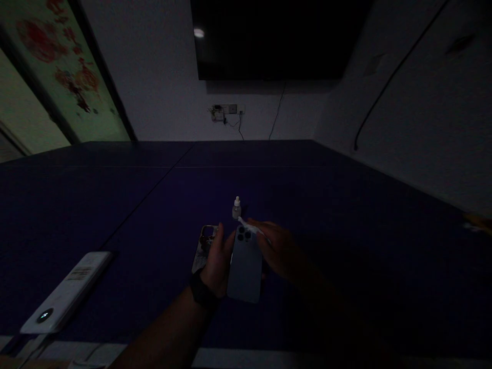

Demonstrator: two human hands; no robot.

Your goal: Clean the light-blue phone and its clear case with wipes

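Note:
My left hand (220,261), with a dark watch on its wrist, holds a light blue-grey smartphone (245,271) back side up, its camera lenses at the far end. Against the phone's top, beside the lenses, my right hand (279,248) pinches a crumpled white wipe or tissue (249,225); its exact kind is hard to make out in the dim light. Just beyond the phone stands a small clear dropper bottle (237,209) with a white top. A patterned phone case (203,248) lies on the table left of the phone, partly hidden by my left hand.
The dark blue table (146,230) reaches to the wall. At the near left lies a white power bank (67,292) with a lit round display and cables at its near end. A large screen (277,41) hangs above wall sockets (228,109) with hanging cords.

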